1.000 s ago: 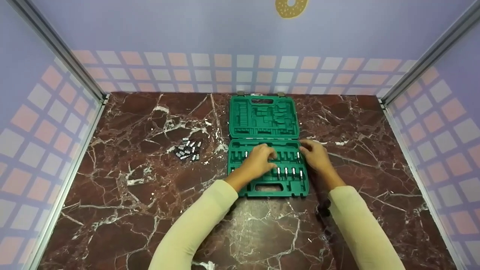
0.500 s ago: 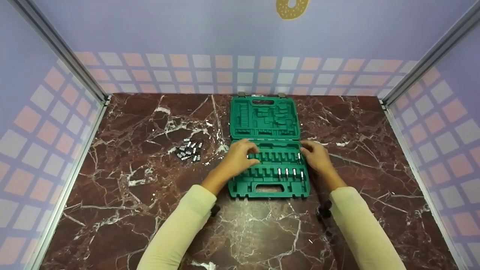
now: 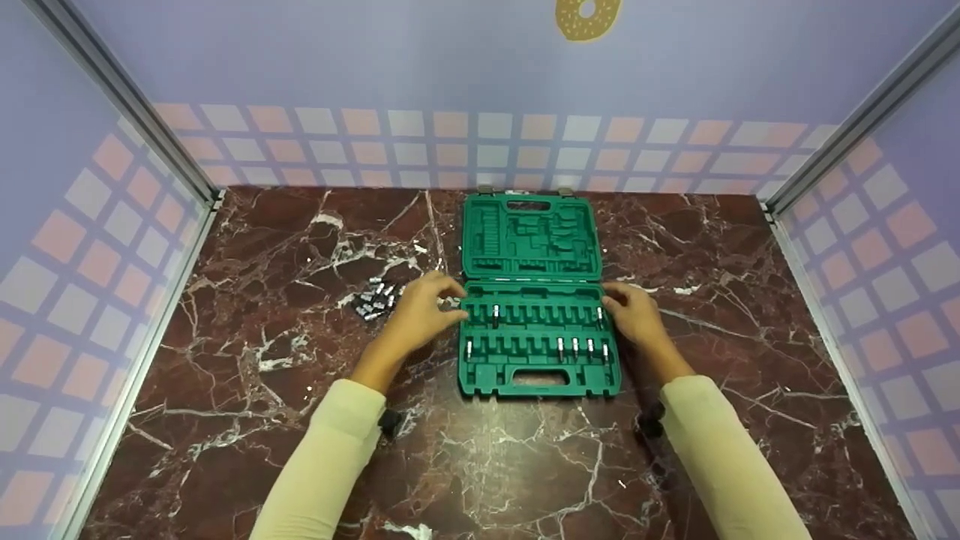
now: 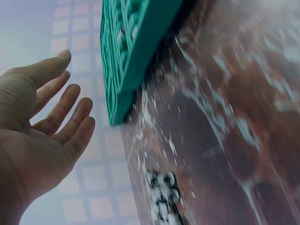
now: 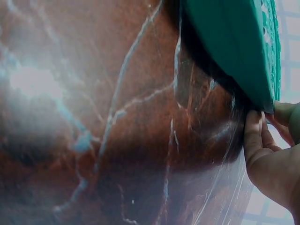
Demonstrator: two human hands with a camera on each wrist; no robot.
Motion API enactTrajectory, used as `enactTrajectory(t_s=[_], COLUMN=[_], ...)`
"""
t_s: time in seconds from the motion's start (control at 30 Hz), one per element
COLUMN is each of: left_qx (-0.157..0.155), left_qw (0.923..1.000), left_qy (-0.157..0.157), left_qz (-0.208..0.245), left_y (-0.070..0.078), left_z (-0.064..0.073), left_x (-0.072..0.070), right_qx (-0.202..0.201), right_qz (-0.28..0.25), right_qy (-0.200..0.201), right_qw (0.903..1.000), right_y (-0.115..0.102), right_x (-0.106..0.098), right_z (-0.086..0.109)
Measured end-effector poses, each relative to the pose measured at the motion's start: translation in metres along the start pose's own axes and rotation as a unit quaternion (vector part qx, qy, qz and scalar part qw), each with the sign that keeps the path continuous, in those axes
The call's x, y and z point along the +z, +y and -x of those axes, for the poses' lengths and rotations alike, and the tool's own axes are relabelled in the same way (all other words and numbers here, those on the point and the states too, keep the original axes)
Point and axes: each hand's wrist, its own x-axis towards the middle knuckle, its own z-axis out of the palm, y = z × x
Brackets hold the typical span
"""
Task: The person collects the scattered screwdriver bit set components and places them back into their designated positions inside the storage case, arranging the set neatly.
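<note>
A green plastic socket case (image 3: 489,378) lies open on the table, lid folded back towards the wall. Metal bits or sockets stand in some of its slots, such as the socket (image 3: 496,316) in the upper row; several more are in the lower row. My left hand (image 3: 424,311) is just off the case's left side with thumb and fingers spread, and nothing is in it in the left wrist view. With thumb and fingertips, my right hand (image 3: 634,311) holds the case's right edge near the hinge; the right wrist view shows the thumb on the rim and fingers against the side.
A loose pile of small metal sockets (image 3: 373,304) lies left of the case, partly behind the left hand. The dark red marbled table (image 3: 300,450) is enclosed by lilac walls (image 3: 375,67) at the back and both sides.
My left hand has moved left from over the middle of the case to beside its left edge, uncovering the slots and the sockets there. The right hand has stayed at the right edge.
</note>
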Motion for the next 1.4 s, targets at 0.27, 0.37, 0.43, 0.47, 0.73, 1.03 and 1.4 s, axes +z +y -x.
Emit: enactTrajectory(t_s=[0.27, 0.37, 0.43, 0.47, 0.73, 1.03, 1.4], left_qx=[-0.009, -0.012, -0.006, 0.000, -0.004, -0.029, -0.061], left_qw=[0.9994, 0.9994, 0.9994, 0.9992, 0.9965, 0.9916, 0.9906], left_qy=[0.027, 0.031, 0.035, 0.039, 0.035, 0.024, 0.009], left_qz=[0.019, 0.011, -0.001, -0.009, -0.076, -0.124, -0.122], left_y=[-0.020, -0.029, -0.036, -0.039, -0.059, -0.079, -0.103], left_z=[0.014, 0.019, 0.023, 0.025, 0.035, 0.048, 0.056], left_x=[-0.018, -0.025, -0.030, -0.033, -0.050, -0.066, -0.078], right_qx=[-0.007, -0.006, -0.005, -0.005, -0.005, -0.005, 0.008], right_qz=[-0.007, -0.008, -0.007, -0.008, -0.008, -0.005, -0.016], right_qy=[0.005, 0.003, 0.000, -0.001, 0.000, -0.002, -0.003], right_qw=[0.9999, 0.9999, 1.0000, 1.0000, 1.0000, 1.0000, 0.9998], right_y=[0.002, 0.001, 0.000, 0.000, 0.000, 0.000, 0.000], right_x=[0.001, 0.001, 0.001, 0.001, -0.002, 0.000, -0.001], right_z=[0.000, 0.001, 0.001, 0.001, 0.001, 0.002, 0.001])
